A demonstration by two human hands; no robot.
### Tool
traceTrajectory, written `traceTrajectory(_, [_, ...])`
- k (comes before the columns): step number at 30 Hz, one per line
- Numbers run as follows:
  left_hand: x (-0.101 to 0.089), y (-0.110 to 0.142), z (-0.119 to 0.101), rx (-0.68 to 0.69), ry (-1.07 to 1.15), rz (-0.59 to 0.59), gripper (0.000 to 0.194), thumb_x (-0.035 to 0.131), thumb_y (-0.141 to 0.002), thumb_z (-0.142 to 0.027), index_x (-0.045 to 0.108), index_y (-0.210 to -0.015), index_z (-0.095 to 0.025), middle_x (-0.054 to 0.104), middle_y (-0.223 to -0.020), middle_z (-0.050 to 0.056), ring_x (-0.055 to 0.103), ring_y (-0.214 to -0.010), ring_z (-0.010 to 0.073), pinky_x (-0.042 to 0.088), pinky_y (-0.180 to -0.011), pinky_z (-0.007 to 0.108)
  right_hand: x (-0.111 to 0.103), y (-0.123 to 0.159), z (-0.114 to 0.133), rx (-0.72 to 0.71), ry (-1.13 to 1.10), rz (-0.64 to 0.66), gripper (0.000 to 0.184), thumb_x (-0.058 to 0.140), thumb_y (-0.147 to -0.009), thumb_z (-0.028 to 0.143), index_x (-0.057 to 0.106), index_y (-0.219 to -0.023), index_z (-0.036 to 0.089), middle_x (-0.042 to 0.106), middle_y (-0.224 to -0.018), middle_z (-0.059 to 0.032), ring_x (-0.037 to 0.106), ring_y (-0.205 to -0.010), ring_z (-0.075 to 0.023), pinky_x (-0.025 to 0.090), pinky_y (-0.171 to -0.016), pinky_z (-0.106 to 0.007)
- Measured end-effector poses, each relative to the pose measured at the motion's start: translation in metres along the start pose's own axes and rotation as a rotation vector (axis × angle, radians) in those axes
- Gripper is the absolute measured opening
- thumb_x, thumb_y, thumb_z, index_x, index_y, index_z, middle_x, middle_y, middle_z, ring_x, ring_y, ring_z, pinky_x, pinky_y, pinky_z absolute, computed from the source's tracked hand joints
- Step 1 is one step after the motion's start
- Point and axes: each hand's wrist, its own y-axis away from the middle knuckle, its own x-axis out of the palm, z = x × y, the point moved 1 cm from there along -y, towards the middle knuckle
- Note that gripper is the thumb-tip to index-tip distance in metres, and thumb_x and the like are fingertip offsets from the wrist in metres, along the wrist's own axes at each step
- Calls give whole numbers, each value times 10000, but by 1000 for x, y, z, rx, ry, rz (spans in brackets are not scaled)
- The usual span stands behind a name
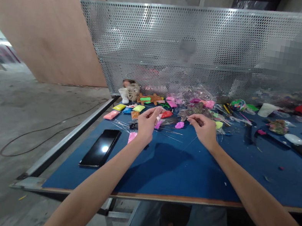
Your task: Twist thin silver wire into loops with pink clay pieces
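pinching a half-hidden pale scrap [158,118], left hand [147,123] hovers; whether right hand [204,130] grips anything, i cannot tell.

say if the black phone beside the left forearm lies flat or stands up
Flat: the black phone lies on the blue tabletop, glossy face up, reflecting light.

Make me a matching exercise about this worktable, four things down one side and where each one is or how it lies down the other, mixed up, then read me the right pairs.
Things:
1. Left hand
2. Right hand
3. Left-side black smartphone
4. Perforated metal panel

Places and states:
A. Lying flat, with a bright reflection on its screen
B. Beside the red packet
C. Along the back of the blue table
D. Beside the tangled brownish heap

Right pairs: 1-B, 2-D, 3-A, 4-C.
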Motion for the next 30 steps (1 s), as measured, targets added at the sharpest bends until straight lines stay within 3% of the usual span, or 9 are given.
traceTrajectory(8, [1, 1, 0, -9, -12, 8, 485, 772, -787, -547, 770, -1032, -129, 760, -977, 98, 343, -508, 37, 277, -467, 249, -10, -2, 10, -166, 157, -75, 182, 578, -943, 347, 689, -858, 232, 716, -853, -47, 641, -749, -210, 519, -762, -362])
traceTrajectory(30, [-2, -2, -1, 55, -54, -6, 465, 752, -781, -576, 786, -1022, -180, 752, -961, 80, 387, -487, 44, 317, -447, 230, -7, -1, 6, -153, 182, 57, 193, 539, -961, 311, 682, -859, 233, 731, -868, -46, 659, -774, -222, 494, -746, -351])
